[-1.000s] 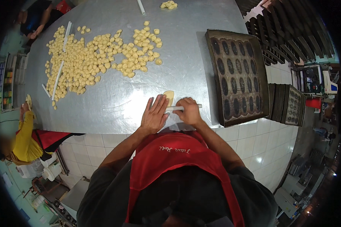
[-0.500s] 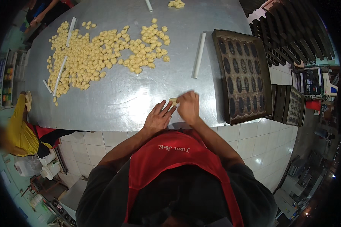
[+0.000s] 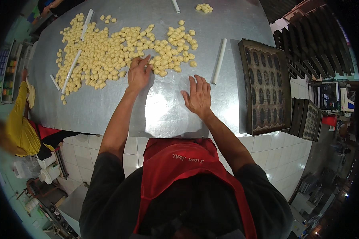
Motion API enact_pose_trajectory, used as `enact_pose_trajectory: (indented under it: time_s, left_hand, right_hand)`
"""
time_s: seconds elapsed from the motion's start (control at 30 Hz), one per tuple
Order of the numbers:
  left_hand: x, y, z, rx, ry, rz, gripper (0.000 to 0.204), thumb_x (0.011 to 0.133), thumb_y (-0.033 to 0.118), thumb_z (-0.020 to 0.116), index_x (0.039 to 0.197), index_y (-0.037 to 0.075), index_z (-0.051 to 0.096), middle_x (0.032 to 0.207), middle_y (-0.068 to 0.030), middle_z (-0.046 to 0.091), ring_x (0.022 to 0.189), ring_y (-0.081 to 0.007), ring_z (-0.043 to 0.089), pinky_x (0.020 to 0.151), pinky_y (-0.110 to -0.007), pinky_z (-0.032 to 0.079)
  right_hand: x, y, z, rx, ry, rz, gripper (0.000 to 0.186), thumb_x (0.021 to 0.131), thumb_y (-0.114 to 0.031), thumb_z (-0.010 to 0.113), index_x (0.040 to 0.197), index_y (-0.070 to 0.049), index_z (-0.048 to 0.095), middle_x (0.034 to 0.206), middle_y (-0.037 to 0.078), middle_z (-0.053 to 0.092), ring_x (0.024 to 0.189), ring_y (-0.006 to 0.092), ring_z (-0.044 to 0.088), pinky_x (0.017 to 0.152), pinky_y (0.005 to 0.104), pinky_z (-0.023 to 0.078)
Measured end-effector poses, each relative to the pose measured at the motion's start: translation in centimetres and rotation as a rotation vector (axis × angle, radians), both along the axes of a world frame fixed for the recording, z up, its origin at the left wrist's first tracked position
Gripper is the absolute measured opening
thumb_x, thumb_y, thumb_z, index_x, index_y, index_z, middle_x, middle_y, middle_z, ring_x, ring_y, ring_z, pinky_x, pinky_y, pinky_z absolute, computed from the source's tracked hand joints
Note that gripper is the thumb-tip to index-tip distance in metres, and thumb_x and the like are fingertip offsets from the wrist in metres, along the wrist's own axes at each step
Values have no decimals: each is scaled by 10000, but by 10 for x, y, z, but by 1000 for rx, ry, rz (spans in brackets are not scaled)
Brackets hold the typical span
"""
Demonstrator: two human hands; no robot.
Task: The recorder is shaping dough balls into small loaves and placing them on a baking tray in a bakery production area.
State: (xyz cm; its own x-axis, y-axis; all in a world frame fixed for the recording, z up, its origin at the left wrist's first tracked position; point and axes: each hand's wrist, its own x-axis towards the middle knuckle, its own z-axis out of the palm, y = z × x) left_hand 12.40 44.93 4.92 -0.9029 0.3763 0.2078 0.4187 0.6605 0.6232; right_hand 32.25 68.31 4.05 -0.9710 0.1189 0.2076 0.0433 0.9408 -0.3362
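Note:
A broad spread of small pale-yellow dough balls lies on the metal table. My left hand reaches to the near edge of this spread, its thumb and fingers apart, close to the dough balls; no dough shows in it. Over the bare metal to the right, my right hand is spread palm down with nothing in it. Just beyond its fingers lies a white rolling rod. The dark baking tray with rows of oval hollows stands farther right.
More white rods lie among the dough on the left. A small dough cluster sits at the far side. Dark trays stand stacked beyond the table's right edge. A co-worker in a yellow sleeve is at the left.
My hands have parted from a small flattened dough piece at the table's front edge, which no longer shows. My left hand moved forward and left to the dough balls, my right hand slightly forward.

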Motion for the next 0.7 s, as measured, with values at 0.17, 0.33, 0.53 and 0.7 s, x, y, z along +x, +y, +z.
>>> enact_pose_trajectory:
  time_s: [0.17, 0.33, 0.53, 0.7]
  left_hand:
    - [-5, -17, -33, 89, 16, 76, 280, 981, 105, 782, 1221, 5, 679, 1072, -174, 693, 1008, -305, 684, 928, -418, 566]
    - [50, -66, -58, 411, -62, 284, 351, 999, 92, 813, 1266, -9, 610, 994, -75, 722, 842, -141, 649, 794, -287, 549]
    - [175, -19, -23, 593, -601, 238, 339, 1036, 77, 782, 1335, 24, 631, 995, -23, 710, 899, -102, 676, 827, -251, 541]
    - [229, 41, -21, 598, -686, 203, 172, 1061, 112, 758, 1190, 2, 729, 1054, -32, 741, 909, -90, 667, 851, -261, 559]
  right_hand:
    - [50, 3, 2, -307, -39, 146, 601, 973, -291, 787, 1445, 13, 573, 1358, 232, 586, 1259, 422, 543, 1120, 541, 438]
    - [86, 50, 6, -332, -27, 91, 339, 868, -81, 853, 1190, -32, 758, 1176, 161, 719, 1131, 387, 656, 975, 494, 553]
    - [-2, 175, 69, -571, 460, -305, 236, 958, -86, 845, 1151, -7, 735, 1018, 110, 802, 768, 155, 737, 646, 312, 587]
    - [-57, 276, 71, -220, 710, -653, 289, 1026, -158, 776, 1242, 10, 683, 1071, 164, 759, 771, 247, 707, 698, 397, 597]
